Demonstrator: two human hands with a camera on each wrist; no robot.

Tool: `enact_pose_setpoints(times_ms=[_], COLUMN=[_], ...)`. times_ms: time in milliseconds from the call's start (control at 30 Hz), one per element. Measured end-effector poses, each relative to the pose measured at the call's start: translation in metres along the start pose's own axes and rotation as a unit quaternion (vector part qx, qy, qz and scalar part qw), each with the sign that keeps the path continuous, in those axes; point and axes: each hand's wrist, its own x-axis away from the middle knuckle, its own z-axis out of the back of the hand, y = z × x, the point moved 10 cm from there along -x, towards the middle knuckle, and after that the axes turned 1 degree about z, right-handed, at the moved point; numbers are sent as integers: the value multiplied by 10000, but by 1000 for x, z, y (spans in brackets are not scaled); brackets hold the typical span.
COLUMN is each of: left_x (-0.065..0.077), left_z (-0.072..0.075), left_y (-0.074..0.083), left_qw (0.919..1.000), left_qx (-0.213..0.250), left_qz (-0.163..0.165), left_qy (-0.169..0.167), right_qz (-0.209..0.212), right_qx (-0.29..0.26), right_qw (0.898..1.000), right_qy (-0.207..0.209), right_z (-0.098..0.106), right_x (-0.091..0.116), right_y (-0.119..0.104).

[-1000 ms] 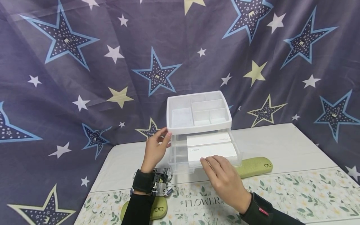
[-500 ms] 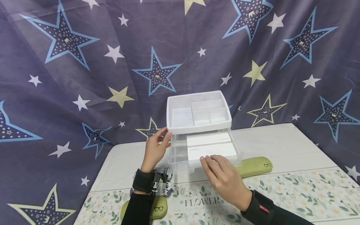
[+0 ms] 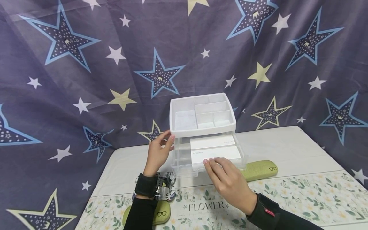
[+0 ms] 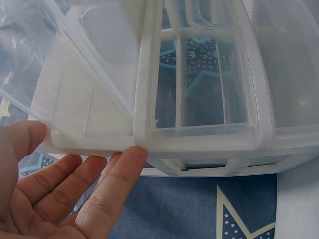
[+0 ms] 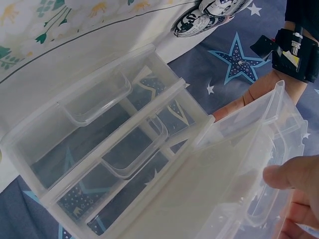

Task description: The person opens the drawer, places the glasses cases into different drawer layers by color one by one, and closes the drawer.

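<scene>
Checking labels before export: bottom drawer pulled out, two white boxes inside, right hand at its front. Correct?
Not bottom: the open drawer is the top one, under the white tray, per the head view. The two white boxes and right hand are as stated.

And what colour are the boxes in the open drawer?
Both boxes are white; the head view shows them best.

Looks like smooth, opaque white plastic on top tray (image 3: 202, 131), faint sheen. Reads as clear glossy plastic on drawer (image 3: 184, 172), catching reflections; milky, smooth plastic on frame (image 4: 260, 99). Seems like smooth white card on boxes (image 3: 214, 153). Looks matt, slightly mottled on green cases (image 3: 258, 169); can't tell exact material. Black matt fabric on wrist straps (image 3: 146, 185) and sleeves (image 3: 141, 212). Looks smooth on printed table cover (image 3: 276, 147), can't tell cloth from plastic. Matt, lightly creased cloth on backdrop (image 3: 184, 35).
</scene>
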Motion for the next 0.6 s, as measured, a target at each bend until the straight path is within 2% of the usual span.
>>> enact_pose_setpoints(times_ms=[367, 600], left_x=[2, 1], left_z=[-1, 0], left_y=[2, 1], left_qw=[10000, 10000], left_qx=[-20, 52], left_qz=[-74, -43], left_qy=[14, 51], right_qz=[-115, -136], right_qx=[24, 21], right_qw=[9999, 9996], right_qy=[0, -250], right_z=[-3, -8], right_x=[1, 2], right_y=[4, 4])
